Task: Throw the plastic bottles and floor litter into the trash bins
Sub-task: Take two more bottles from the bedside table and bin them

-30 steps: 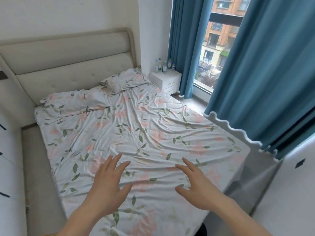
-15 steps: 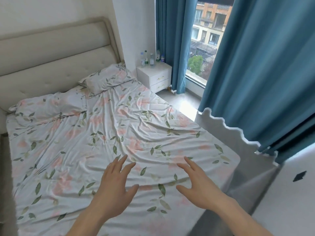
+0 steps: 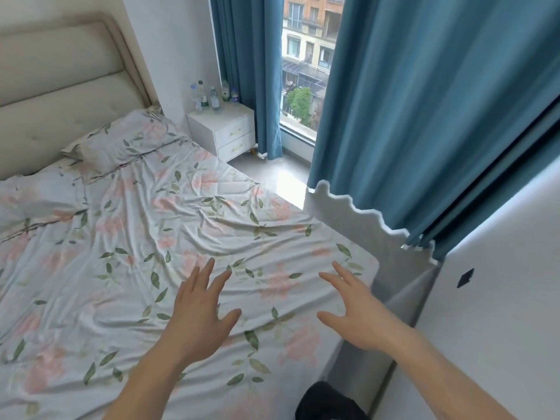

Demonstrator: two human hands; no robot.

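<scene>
Bottles: plastic bottles (image 3: 212,97) stand clustered on the white nightstand (image 3: 222,128), far beside the blue curtain (image 3: 248,71).
Left hand (image 3: 198,310): fingers spread, holding nothing, above the floral sheet (image 3: 121,237).
Right hand (image 3: 356,310): likewise splayed and empty, near the bed's right edge.

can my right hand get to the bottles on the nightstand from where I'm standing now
Probably not. The right hand hovers open at the foot of the bed, while the bottles stand on the nightstand by the headboard. The floor strip alongside looks free to walk.
</scene>
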